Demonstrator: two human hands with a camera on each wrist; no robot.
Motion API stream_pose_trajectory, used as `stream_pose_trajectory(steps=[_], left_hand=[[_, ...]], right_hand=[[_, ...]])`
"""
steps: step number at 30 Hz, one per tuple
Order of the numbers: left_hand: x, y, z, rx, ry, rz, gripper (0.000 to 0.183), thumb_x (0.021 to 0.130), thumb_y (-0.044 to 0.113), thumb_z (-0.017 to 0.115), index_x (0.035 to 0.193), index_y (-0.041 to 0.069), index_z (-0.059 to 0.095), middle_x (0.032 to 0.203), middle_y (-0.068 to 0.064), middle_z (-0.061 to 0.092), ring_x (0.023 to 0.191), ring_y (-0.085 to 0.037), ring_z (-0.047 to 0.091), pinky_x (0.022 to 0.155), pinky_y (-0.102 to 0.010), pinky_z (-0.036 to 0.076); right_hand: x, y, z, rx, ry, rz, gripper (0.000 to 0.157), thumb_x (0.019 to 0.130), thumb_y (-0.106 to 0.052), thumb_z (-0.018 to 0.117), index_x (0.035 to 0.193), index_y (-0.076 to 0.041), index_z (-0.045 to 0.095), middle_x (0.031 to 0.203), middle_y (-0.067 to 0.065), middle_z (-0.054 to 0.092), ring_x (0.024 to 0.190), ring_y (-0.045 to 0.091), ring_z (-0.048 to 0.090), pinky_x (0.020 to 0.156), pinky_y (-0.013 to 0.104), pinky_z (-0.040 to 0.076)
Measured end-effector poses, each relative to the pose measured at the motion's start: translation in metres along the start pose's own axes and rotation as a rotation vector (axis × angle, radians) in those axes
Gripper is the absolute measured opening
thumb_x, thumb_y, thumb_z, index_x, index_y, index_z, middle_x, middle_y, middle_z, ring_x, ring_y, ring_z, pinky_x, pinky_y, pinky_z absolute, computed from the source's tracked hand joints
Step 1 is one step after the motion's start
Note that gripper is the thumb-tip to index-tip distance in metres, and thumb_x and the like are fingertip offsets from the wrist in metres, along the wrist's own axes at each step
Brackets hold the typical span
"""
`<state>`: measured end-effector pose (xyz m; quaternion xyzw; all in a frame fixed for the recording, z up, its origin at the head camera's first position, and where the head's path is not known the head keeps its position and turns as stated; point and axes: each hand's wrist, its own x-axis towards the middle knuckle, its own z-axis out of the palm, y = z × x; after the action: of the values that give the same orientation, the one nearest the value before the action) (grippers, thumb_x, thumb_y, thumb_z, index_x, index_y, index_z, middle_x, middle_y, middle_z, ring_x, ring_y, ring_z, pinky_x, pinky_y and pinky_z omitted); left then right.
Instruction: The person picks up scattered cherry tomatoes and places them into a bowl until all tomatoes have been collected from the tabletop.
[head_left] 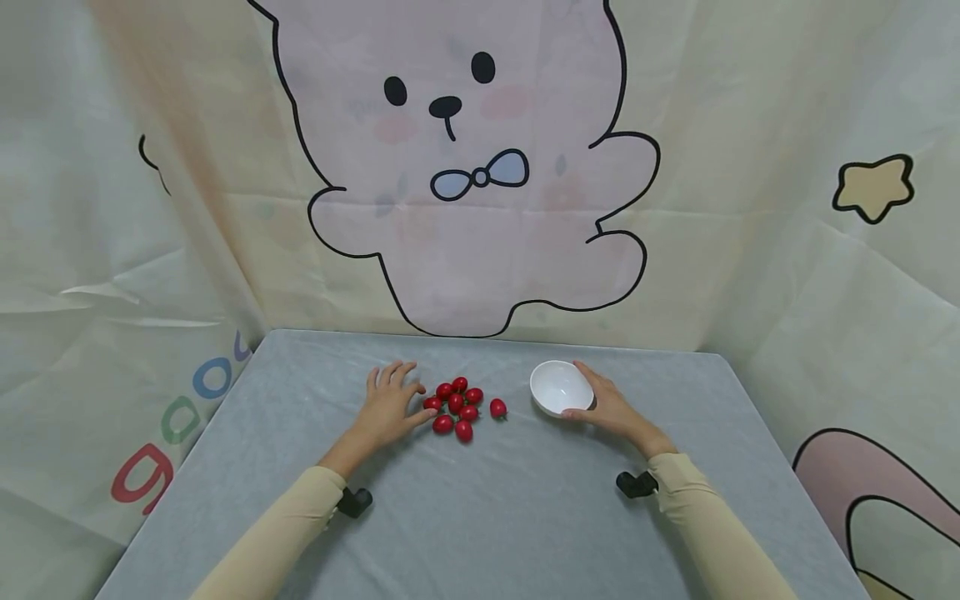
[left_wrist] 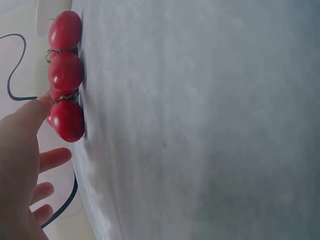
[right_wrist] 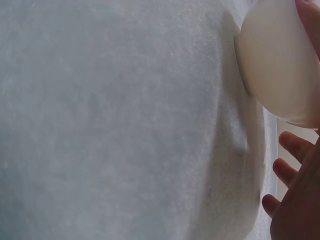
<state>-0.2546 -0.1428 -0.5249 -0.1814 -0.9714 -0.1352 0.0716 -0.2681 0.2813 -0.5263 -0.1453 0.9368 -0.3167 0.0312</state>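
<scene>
Several small red cherry tomatoes (head_left: 455,404) lie bunched on the cloth, with a single tomato (head_left: 498,408) a little to their right. My left hand (head_left: 384,414) is spread at the left side of the bunch, its thumb at the nearest fruit. In the left wrist view, green stems show between the tomatoes (left_wrist: 67,72). Farther right is a white bowl (head_left: 558,387), upright with nothing inside. My right hand (head_left: 613,412) holds the bowl's right side between thumb and forefinger; the other fingers (right_wrist: 285,172) extend apart from it in the right wrist view.
A grey-blue cloth (head_left: 495,517) covers the table, whose back edge meets a curtain (head_left: 480,275) printed with a bear. Similar printed fabric hangs at both sides. Black wrist cameras (head_left: 637,484) project inward from both sleeves.
</scene>
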Motion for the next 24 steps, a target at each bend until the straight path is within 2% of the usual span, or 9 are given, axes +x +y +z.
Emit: stream_pose_trajectory(steps=[5,11,18,24], left_hand=[[0.002,0.003,0.003,0.022,0.004,-0.021,0.041,0.085,0.058,0.069,0.101,0.02,0.07,0.146,-0.01,0.048,0.139,-0.035,0.036,0.115,-0.068,0.02],[0.004,0.005,0.007,0.053,0.016,-0.007,0.04,0.083,0.057,0.072,0.097,0.02,0.071,0.142,-0.01,0.052,0.135,-0.034,0.041,0.114,-0.061,0.027],[0.005,0.006,0.008,0.076,0.042,0.022,0.038,0.081,0.056,0.074,0.093,0.02,0.071,0.138,-0.01,0.055,0.132,-0.033,0.045,0.112,-0.059,0.031],[0.005,0.006,0.011,0.072,0.059,0.032,0.036,0.082,0.054,0.075,0.091,0.019,0.07,0.136,-0.01,0.057,0.129,-0.033,0.047,0.11,-0.058,0.033]], right_hand=[[-0.001,0.0,0.0,0.017,-0.005,0.017,0.109,0.076,-0.048,0.082,0.158,-0.011,0.02,0.161,0.02,0.028,0.145,0.047,0.027,0.113,0.068,0.026],[-0.002,0.001,0.001,0.014,-0.016,0.044,0.111,0.076,-0.05,0.081,0.159,-0.014,0.017,0.162,0.021,0.025,0.145,0.048,0.026,0.111,0.07,0.027],[-0.002,0.003,0.0,0.049,-0.012,0.017,0.114,0.074,-0.044,0.084,0.159,-0.011,0.014,0.163,0.022,0.021,0.146,0.05,0.023,0.113,0.07,0.023],[-0.002,0.001,0.0,0.041,0.005,0.006,0.113,0.073,-0.044,0.085,0.158,-0.011,0.02,0.161,0.021,0.027,0.145,0.049,0.025,0.112,0.07,0.024]])
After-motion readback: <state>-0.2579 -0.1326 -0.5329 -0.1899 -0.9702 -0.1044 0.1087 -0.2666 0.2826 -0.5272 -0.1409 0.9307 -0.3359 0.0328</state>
